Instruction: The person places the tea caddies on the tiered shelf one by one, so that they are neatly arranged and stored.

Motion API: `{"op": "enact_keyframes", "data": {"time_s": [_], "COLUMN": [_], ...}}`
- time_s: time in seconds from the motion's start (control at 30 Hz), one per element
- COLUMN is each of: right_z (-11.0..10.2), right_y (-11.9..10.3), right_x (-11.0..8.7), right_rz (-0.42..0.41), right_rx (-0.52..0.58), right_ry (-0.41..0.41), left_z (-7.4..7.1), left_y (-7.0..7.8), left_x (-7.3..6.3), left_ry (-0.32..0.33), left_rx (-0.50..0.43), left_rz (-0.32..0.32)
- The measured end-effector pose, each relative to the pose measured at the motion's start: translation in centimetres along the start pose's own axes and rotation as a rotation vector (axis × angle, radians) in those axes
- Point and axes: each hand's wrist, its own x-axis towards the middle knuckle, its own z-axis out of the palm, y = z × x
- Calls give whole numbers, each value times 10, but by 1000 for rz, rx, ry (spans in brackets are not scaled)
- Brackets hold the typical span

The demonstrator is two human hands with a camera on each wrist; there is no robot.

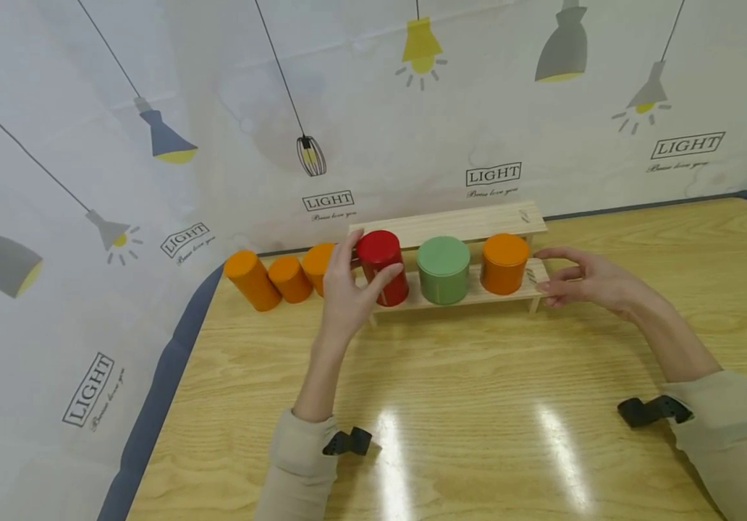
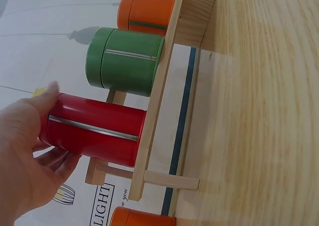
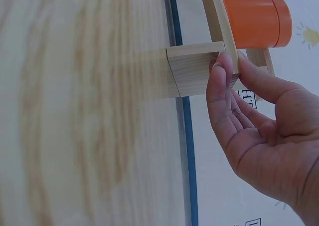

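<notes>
My left hand grips a red cylindrical canister, thumb on the near side and fingers on the far side. The canister stands on the left end of the lower step of a two-tier wooden rack; its base meets the board in the left wrist view. To its right on that step are a green canister and an orange canister. At the rack's right end, my right hand pinches the lower board's end between thumb and fingers, as the right wrist view shows.
Left of the rack, a tall orange canister, a shorter orange one and another orange one stand on the wooden table. My left hand partly covers the last. A white curtain printed with lamps hangs behind.
</notes>
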Motion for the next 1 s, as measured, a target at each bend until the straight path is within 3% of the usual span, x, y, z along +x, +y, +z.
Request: {"op": "enact_keyframes", "data": {"time_s": [0.17,0.33,0.53,1.0], "right_z": [0,0,-1,0], "right_y": [1,3,2,0], "right_x": [0,0,1,0], "right_rz": [1,3,6,6], "right_rx": [-2,-3,-4,-1], "right_ry": [-2,-2,-4,-13], "left_z": [-5,-15,-31,-82], "left_y": [0,-2,-9,-34], "left_x": [-1,-1,-1,-5], "left_ry": [24,69,151,276], "left_rx": [-62,-66,-16,138], "left_rz": [22,57,96,58]}}
